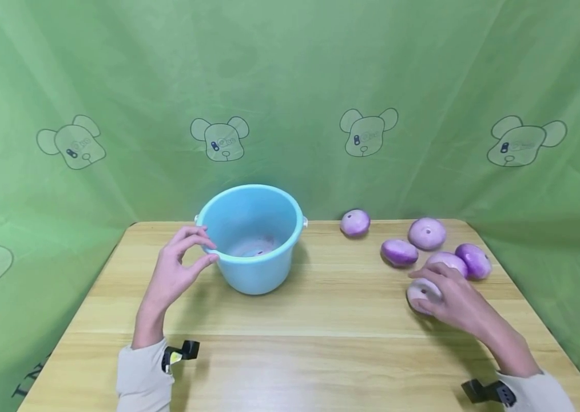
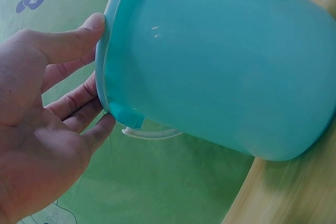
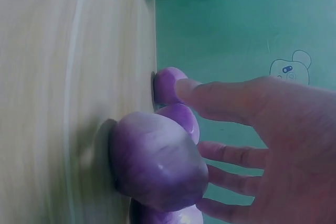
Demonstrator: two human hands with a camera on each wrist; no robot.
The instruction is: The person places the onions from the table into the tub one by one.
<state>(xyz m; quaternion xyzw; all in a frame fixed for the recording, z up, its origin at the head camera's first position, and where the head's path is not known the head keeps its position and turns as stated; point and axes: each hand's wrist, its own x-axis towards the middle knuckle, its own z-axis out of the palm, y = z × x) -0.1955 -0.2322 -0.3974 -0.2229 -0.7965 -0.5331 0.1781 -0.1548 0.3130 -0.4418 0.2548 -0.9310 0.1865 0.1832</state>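
Observation:
A light-blue plastic bucket (image 1: 256, 274) stands upright toward the back of the wooden table. My left hand (image 1: 174, 269) pinches its near-left rim, thumb outside and fingers over the edge; the left wrist view has the thumb (image 2: 94, 22) at the rim. Over at the right, my right hand (image 1: 455, 297) is above a purple-and-white onion (image 1: 424, 294), thumb and fingers spread around its top. In the right wrist view this onion (image 3: 157, 161) rests on the table, with the fingers (image 3: 231, 153) right by its side and the thumb held apart.
Several more purple onions lie at the back right, including one behind the hand (image 1: 447, 262), one farther back (image 1: 427, 233) and a lone one (image 1: 355, 222) nearer the bucket. A green printed curtain (image 1: 290, 86) hangs around the table (image 1: 290, 355). Something pinkish shows at the bucket's bottom.

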